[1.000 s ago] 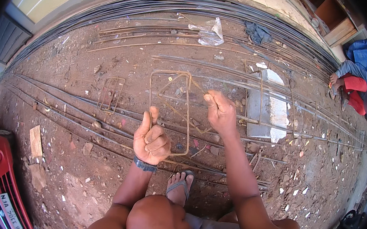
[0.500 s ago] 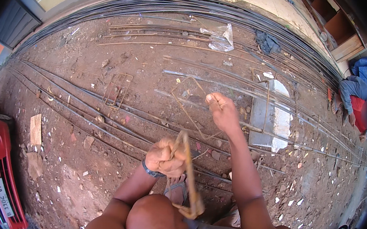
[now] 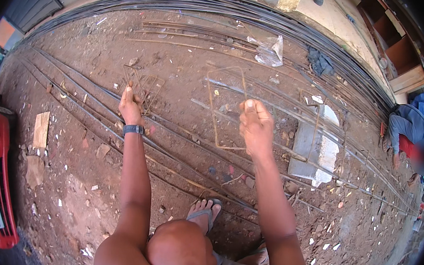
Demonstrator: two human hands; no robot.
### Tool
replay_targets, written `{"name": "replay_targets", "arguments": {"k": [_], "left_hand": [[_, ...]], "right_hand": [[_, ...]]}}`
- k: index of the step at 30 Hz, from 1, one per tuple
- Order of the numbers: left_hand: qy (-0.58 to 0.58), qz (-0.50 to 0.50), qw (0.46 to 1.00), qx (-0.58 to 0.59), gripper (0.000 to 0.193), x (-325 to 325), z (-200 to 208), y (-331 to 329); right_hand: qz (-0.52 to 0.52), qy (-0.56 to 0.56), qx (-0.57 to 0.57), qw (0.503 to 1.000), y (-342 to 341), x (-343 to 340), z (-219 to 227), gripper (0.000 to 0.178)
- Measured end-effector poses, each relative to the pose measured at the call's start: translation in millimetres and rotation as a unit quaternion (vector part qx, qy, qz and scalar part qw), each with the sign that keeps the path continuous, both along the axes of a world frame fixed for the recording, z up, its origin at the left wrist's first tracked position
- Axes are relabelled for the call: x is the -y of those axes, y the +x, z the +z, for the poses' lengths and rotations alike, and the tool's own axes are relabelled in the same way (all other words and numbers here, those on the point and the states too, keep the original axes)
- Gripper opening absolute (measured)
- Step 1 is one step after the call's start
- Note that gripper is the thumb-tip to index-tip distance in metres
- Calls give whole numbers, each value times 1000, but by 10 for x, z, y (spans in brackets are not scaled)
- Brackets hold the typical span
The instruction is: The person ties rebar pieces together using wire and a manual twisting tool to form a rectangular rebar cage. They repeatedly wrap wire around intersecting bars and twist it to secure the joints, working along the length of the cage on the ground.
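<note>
Now the right hand [image 3: 256,127] pinches a rectangular wire frame [image 3: 213,116] jutting leftward from its fingertips, while the left hand [image 3: 131,107], fingers narrow but grip unclear, is at other wire frames [image 3: 155,96]. That left hand has just swung well away, leaving the right alone with its frame; right of the right fingers lies a grey slab [image 3: 303,136].

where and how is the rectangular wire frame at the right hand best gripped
The wire frame is probably best pinched on its long right side, coming from the right, where the right hand holds it. Its rod is thin, so a pinch should close around it, and the open middle leaves clearance.
</note>
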State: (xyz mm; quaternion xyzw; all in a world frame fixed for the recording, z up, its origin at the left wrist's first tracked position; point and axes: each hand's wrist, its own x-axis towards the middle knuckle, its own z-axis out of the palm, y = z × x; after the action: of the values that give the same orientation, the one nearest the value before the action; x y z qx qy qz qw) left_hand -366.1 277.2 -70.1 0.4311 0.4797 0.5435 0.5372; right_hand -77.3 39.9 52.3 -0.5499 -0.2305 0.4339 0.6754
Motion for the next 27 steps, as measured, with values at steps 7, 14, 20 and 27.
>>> {"name": "replay_targets", "arguments": {"k": [7,14,20,27], "left_hand": [[96,-2,962,-257,65,606,-279,1053],[-69,-129,988,-44,64,1576,54,1664],[304,-87,871,-377,61,1945,489,1739],[402,-449,692,-397,41,1561,802,2011]], "right_hand": [[-86,-80,217,969,-125,-1273,-704,24],[-113,-224,231,940,259,-771,-470,30],[-181,-278,382,863,488,-307,-534,32],[-175,-326,404,836,471,-116,-413,27]]}}
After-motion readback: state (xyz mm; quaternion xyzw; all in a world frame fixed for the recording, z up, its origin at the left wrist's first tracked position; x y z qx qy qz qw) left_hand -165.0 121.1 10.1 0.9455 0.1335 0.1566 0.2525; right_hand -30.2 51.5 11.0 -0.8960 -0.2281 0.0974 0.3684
